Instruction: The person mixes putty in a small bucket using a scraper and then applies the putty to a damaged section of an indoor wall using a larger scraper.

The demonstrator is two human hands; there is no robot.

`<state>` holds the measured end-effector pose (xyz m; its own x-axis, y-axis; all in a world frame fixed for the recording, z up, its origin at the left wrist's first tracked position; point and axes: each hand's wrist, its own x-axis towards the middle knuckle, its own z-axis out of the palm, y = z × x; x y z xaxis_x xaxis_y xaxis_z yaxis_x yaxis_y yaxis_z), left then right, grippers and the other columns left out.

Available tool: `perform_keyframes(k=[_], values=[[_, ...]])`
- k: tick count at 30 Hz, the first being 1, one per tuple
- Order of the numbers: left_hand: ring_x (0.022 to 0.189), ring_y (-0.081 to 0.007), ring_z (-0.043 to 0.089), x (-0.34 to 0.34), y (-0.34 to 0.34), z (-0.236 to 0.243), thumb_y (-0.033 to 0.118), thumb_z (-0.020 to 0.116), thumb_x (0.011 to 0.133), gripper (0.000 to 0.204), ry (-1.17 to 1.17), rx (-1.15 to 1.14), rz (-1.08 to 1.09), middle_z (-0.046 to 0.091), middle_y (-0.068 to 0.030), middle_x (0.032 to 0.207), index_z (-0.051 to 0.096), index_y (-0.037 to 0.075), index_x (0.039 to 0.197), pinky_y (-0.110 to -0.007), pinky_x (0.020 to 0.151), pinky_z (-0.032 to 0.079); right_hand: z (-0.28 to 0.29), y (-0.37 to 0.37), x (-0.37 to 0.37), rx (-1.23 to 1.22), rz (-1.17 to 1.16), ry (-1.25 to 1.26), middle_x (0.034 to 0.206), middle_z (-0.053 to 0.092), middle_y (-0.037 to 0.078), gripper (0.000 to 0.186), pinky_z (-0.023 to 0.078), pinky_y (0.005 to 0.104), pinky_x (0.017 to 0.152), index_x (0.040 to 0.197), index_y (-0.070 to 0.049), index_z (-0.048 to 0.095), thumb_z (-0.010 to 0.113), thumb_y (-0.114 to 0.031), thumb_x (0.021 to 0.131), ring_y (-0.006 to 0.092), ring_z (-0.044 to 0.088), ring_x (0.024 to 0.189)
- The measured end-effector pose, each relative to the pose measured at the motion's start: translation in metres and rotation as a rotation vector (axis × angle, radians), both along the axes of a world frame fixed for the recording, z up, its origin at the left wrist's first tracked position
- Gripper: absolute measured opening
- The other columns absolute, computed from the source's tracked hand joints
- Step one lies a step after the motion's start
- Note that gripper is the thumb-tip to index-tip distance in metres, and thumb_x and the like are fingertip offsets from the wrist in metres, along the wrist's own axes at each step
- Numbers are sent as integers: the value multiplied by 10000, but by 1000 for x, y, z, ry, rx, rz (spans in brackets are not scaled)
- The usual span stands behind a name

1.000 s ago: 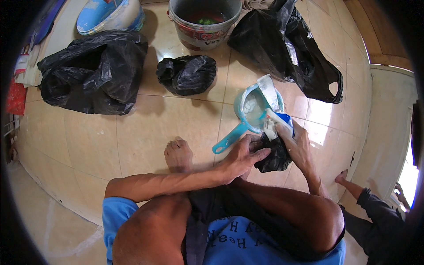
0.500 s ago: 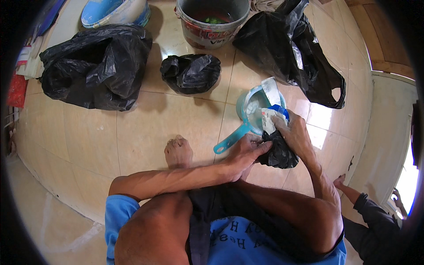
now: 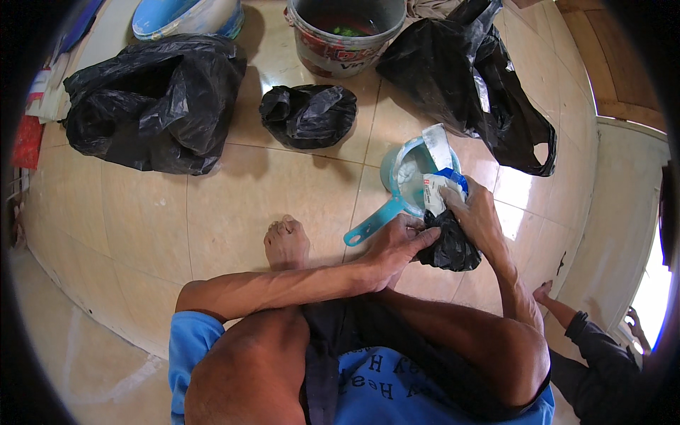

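My right hand grips a small white-and-blue packet at the rim of a turquoise long-handled dipper. My left hand is closed on a crumpled black plastic bag, just below the packet. Inside the dipper is pale, whitish material. A flat white-coated piece, perhaps a scraper, rests upright against the dipper's far rim; its lower part is inside.
Black bags lie on the tiled floor around a grey bucket and a blue basin. My bare foot is left of the dipper. Another person is at lower right, near a pale panel.
My hands, with packet and bag, have shifted slightly right. The packet's blue part now sits higher over the dipper. The whole view has shifted a little.
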<state>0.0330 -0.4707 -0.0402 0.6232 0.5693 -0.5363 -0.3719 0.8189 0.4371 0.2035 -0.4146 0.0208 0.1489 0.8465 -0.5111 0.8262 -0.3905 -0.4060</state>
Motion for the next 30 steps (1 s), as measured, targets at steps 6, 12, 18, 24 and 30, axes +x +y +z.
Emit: perform_keyframes(k=[6, 12, 18, 24, 30], values=[[1040, -166, 574, -6, 4, 8, 268, 680, 924, 489, 121, 66, -74, 581, -149, 1113, 468, -81, 1195, -295, 907, 482, 1, -5, -1, 56, -65, 126, 892, 674, 259, 428, 502, 400, 762, 1112, 93, 597, 613, -284, 909, 302, 669, 813], [1055, -195, 576, -14, -2, 6, 228, 710, 900, 512, 214, 322, -61, 553, -180, 1123, 412, -79, 1181, -322, 890, 500, 24, -18, 0, 54, -93, 274, 1025, 645, 221, 461, 469, 384, 855, 1218, 14, 536, 558, -353, 941, 244, 609, 944], [981, -265, 641, -42, 25, 41, 41, 683, 873, 177, 444, 733, -133, 642, -173, 1022, 547, -10, 974, -357, 866, 503, 54, -43, 12, 210, -159, 319, 948, 616, 157, 413, 479, 385, 800, 1166, -14, 507, 579, -354, 943, 212, 590, 884], [1090, -282, 614, -68, 53, 54, -21, 670, 852, 163, 396, 1067, 223, 622, -194, 1166, 531, 3, 932, -353, 901, 491, 82, -23, 10, 469, 163, 385, 990, 710, 159, 199, 543, 316, 707, 928, -16, 598, 702, -175, 867, 210, 695, 812], [1181, -281, 555, -85, 74, 72, -46, 698, 827, 232, 345, 1183, 264, 571, -181, 1242, 533, 12, 978, -344, 993, 435, 89, 6, 9, 657, 552, 404, 997, 698, 133, 198, 567, 356, 700, 926, -27, 617, 730, -62, 768, 285, 700, 855]])
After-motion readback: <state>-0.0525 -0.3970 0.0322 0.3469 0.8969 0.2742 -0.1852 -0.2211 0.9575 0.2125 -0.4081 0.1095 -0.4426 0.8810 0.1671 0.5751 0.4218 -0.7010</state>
